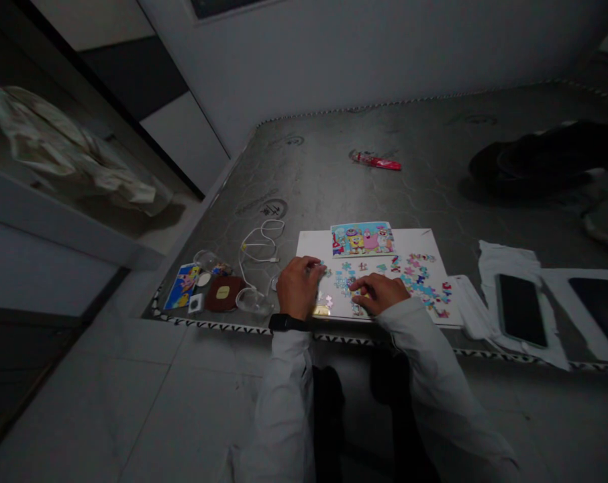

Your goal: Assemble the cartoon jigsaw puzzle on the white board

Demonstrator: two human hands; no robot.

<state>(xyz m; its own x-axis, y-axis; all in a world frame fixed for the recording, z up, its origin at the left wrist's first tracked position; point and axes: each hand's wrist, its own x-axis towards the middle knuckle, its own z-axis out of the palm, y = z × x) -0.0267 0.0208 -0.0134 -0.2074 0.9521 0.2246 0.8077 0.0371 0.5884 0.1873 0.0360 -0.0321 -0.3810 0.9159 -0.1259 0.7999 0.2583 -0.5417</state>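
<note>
A white board (309, 243) lies at the near edge of the grey surface, with jigsaw puzzle pieces scattered over it. My left hand (298, 285) is over the board's left side, its thumb and forefinger pinched at a small greenish puzzle piece (327, 272). Some joined light-blue puzzle pieces (341, 279) lie between my hands. My right hand (384, 292) rests beside them, fingers bent and apart, fingertips touching or just above that cluster. A picture card (363, 240) with cartoon figures lies at the board's top. Many loose puzzle pieces (421, 276) spread to the right.
Left of the board are a white cable (260, 245), a brown case (224, 294), a small white box (196, 303) and a colourful card (182, 286). A phone (520, 310) lies on white wrapping at right, near another dark device (603, 312). A red-handled tool (377, 162) lies farther back.
</note>
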